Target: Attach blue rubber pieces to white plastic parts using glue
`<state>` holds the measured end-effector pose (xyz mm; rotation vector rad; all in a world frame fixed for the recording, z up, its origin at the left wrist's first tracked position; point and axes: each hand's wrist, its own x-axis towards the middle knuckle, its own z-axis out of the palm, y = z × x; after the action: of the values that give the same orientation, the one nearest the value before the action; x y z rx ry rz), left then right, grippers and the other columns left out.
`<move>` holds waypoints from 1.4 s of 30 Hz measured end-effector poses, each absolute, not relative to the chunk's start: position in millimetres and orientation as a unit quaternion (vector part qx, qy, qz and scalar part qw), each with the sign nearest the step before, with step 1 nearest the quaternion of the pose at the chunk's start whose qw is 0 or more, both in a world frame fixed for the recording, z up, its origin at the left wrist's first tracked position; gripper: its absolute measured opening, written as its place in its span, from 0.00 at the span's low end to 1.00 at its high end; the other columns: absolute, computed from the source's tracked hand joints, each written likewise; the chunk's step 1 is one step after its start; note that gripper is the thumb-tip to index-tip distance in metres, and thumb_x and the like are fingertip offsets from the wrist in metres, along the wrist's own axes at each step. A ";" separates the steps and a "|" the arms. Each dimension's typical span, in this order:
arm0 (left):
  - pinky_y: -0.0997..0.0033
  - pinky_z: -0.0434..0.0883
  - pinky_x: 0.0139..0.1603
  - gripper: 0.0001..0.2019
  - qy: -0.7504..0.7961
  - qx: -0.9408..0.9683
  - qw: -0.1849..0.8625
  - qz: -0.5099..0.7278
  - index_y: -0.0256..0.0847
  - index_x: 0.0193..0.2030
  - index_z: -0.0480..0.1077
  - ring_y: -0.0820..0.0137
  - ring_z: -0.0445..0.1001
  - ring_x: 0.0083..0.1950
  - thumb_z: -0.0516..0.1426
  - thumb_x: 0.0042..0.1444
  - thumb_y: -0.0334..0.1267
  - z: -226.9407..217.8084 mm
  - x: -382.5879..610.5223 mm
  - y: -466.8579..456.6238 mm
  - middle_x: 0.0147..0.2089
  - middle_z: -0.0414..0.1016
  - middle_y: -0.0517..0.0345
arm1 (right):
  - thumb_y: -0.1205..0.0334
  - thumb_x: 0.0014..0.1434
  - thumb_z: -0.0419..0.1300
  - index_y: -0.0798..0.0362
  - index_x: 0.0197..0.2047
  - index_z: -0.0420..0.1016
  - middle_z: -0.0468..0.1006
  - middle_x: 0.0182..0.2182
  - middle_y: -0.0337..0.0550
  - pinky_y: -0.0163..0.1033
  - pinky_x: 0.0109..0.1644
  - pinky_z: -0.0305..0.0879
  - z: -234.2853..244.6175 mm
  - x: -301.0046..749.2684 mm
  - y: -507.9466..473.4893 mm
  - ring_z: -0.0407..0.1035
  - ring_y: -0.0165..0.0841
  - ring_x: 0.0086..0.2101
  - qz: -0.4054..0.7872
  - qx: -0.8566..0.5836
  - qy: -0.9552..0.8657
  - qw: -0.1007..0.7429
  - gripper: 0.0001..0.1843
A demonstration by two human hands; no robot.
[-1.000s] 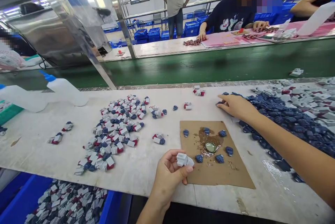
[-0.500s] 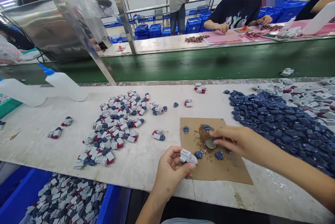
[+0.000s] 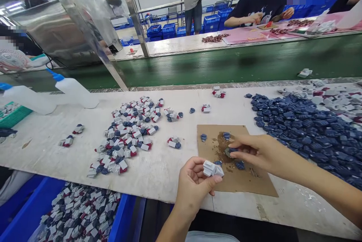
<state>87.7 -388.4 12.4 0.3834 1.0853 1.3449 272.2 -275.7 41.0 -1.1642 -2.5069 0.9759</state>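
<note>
My left hand (image 3: 195, 184) holds a small grey-white plastic part (image 3: 212, 168) between thumb and fingers at the near edge of a brown cardboard sheet (image 3: 254, 181). My right hand (image 3: 258, 153) pinches a small dark blue piece (image 3: 232, 150) over the glue puddle (image 3: 222, 147) in the middle of the cardboard. A few more blue pieces (image 3: 203, 136) lie on the cardboard around the puddle.
A big heap of blue pieces (image 3: 299, 125) and white parts (image 3: 333, 96) lies at right. A pile of assembled white-red-blue parts (image 3: 128, 136) sits left of centre. Two squeeze bottles (image 3: 76, 90) lie at left. A blue bin (image 3: 76, 215) of parts is below the table. Other people work across the green conveyor (image 3: 226, 66).
My right hand came back from the blue heap to the cardboard and now holds a blue piece at the glue puddle. My left hand kept the white part, shifting slightly right.
</note>
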 end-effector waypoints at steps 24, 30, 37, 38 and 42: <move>0.80 0.73 0.31 0.16 0.427 0.401 0.643 0.493 0.41 0.34 0.73 0.71 0.81 0.31 0.69 0.40 0.23 31.7 82.3 -392.3 0.31 0.84 0.58 | 0.49 0.61 0.60 0.50 0.29 0.73 0.73 0.23 0.35 0.29 0.27 0.63 70.4 270.2 -333.3 0.65 0.28 0.24 0.532 -0.359 -0.760 0.104 0.15; 0.80 0.70 0.27 0.11 0.487 0.458 0.585 0.459 0.40 0.35 0.72 0.74 0.75 0.26 0.67 0.44 0.31 23.2 79.9 -386.9 0.27 0.78 0.61 | 0.52 0.62 0.58 0.52 0.33 0.74 0.77 0.26 0.39 0.32 0.28 0.62 60.7 256.1 -322.6 0.69 0.30 0.27 0.574 -0.361 -0.732 0.058 0.13; 0.65 0.72 0.44 0.15 0.660 0.660 -0.002 0.360 0.45 0.51 0.70 0.63 0.75 0.43 0.54 0.59 0.29 -3.4 13.4 -371.4 0.44 0.77 0.52 | 0.43 0.62 0.54 0.50 0.40 0.77 0.81 0.40 0.48 0.41 0.40 0.66 68.2 291.6 -136.1 0.72 0.39 0.38 0.155 -0.590 -0.758 0.229 0.20; 0.61 0.71 0.48 0.13 0.666 0.668 -0.070 0.325 0.44 0.50 0.71 0.60 0.74 0.46 0.54 0.59 0.29 -8.8 3.0 -367.4 0.45 0.76 0.51 | 0.44 0.61 0.55 0.52 0.38 0.76 0.79 0.40 0.53 0.45 0.42 0.64 70.8 304.6 -104.3 0.71 0.42 0.40 0.104 -0.618 -0.742 0.237 0.20; 0.53 0.69 0.51 0.10 0.685 0.656 -0.162 0.274 0.42 0.46 0.69 0.52 0.71 0.54 0.53 0.58 0.30 -28.9 -11.1 -354.9 0.52 0.73 0.43 | 0.44 0.59 0.57 0.50 0.28 0.69 0.76 0.26 0.47 0.45 0.40 0.61 67.3 343.9 -30.6 0.67 0.37 0.29 0.061 -0.624 -0.743 0.234 0.18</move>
<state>-11.1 -354.9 -28.9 2.3031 2.4048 0.9626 343.9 -30.6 67.3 -1.7145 -2.0392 0.1666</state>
